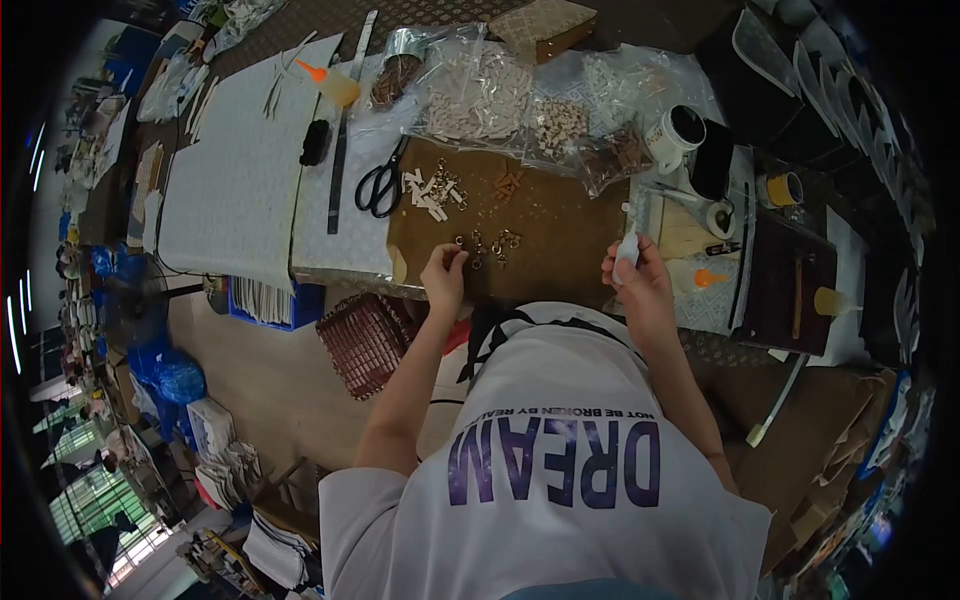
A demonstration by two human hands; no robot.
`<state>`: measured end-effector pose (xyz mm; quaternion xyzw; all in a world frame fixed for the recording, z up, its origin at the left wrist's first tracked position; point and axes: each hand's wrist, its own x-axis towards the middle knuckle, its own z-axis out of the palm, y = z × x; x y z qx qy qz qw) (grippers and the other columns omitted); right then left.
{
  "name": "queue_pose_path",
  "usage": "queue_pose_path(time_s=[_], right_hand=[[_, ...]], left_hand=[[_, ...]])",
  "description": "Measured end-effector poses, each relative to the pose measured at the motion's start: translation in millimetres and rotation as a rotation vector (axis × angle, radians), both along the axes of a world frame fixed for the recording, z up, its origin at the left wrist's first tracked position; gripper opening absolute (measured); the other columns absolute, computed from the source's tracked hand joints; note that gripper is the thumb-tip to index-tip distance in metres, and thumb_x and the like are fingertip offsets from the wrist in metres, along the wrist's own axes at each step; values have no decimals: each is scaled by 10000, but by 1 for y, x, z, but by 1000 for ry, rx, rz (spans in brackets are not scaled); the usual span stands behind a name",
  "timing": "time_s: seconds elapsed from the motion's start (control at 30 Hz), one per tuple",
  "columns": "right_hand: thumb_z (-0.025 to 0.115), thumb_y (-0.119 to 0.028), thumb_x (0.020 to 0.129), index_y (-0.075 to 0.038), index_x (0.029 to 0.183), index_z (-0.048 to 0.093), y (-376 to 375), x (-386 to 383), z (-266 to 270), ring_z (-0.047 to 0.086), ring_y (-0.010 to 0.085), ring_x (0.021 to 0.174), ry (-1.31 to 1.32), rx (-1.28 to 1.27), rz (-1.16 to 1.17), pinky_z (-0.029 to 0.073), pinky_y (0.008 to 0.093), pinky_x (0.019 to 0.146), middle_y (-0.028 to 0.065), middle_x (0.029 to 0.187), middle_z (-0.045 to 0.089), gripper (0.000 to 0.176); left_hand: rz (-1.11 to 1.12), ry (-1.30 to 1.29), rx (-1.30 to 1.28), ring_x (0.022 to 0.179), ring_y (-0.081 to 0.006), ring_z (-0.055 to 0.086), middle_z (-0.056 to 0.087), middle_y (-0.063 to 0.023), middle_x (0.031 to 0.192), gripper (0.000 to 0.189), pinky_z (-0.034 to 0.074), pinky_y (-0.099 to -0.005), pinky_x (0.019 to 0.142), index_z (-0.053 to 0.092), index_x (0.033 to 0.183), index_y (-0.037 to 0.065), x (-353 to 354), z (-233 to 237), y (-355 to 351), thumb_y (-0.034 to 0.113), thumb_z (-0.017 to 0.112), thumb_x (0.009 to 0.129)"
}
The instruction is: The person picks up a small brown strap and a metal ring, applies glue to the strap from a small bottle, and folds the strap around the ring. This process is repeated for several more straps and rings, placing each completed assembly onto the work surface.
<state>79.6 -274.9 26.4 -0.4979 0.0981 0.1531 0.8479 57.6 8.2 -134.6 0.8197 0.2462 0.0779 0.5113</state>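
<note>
My right hand (pixel 643 275) is wrapped round a small white glue bottle (pixel 627 256), its narrow nozzle pointing up and away from me. At the table's front edge, my left hand (pixel 444 275) pinches thumb and finger together; what lies between them is too small to make out. Small metal clasps (pixel 504 243) lie in a loose group just right of those fingertips. Beyond them sit a pile of white leather-like strips (pixel 434 190) and a few brown pieces (pixel 507 182). An orange nozzle cap (pixel 710 278) lies right of my right hand.
Black-handled scissors (pixel 380 190) and a steel ruler (pixel 340 170) lie left of the brown work mat (pixel 570 220). Clear bags of small parts (pixel 475 95) line the back. A white mug (pixel 675 135), a phone (pixel 711 160) and a tape roll (pixel 719 217) stand or lie at right.
</note>
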Motion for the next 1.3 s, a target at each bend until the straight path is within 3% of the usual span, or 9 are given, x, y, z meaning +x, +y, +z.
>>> queue_pose_path(time_s=[0.1,0.2,0.33,0.43,0.67,0.97,1.07,1.17,1.3], right_hand=[[587,-111,873,-79,1140,429,1,0,1,532,116,873,9,-3,-32,443,265,770,38,1036,526,312],[577,-72,863,-81,1118,434,1,2,2,508,103,801,2,-14,-62,430,255,728,29,984,516,293],[570,-39,848,-72,1063,463,-3,2,-8,464,84,706,-45,-68,-41,397,239,663,10,866,507,243],[586,-64,849,-56,1017,511,0,4,-8,469,78,688,-55,-127,-54,385,231,633,-5,798,512,184],[582,-169,880,-23,986,592,15,-1,-4,488,74,692,18,-244,-76,408,216,645,-13,762,525,181],[564,-222,901,1,993,585,26,3,-7,527,90,728,72,-240,-20,453,240,685,11,785,561,242],[561,-222,903,5,1001,583,31,6,-8,533,91,731,74,-247,4,456,240,680,20,802,570,248],[562,-217,903,6,1012,581,34,6,-11,537,92,742,77,-252,31,458,239,680,26,822,575,248],[568,-209,900,3,1037,581,40,9,-7,544,94,745,87,-258,21,462,237,686,26,822,581,252]], left_hand=[[-37,-72,180,725,-238,603,586,-110,817,125,482,-325,628,632,937,45,2,8,1,122,598,844],[-49,-57,341,785,-299,588,582,-131,873,121,483,-364,672,634,922,34,21,32,-8,110,580,846],[-335,-169,286,840,-340,569,591,-154,894,134,459,-397,755,622,927,21,75,17,-14,67,594,804],[-374,-186,377,780,-294,595,601,-139,855,162,478,-372,700,614,948,22,111,3,-25,73,625,795],[-366,74,439,727,-282,608,611,-109,771,241,483,-379,658,517,852,24,126,-6,-31,98,702,716],[-216,14,15,737,-282,642,657,-129,770,242,498,-356,681,634,901,3,104,-4,-14,168,703,738],[-219,66,164,720,-259,647,665,-128,757,221,500,-347,670,663,866,-10,103,-1,-13,188,677,768],[-232,63,184,638,-167,629,649,-90,670,186,493,-271,608,666,830,-24,103,4,-14,160,650,806],[-243,170,-216,595,-131,619,640,-80,645,170,488,-246,567,667,842,-15,99,19,-18,151,635,821]])
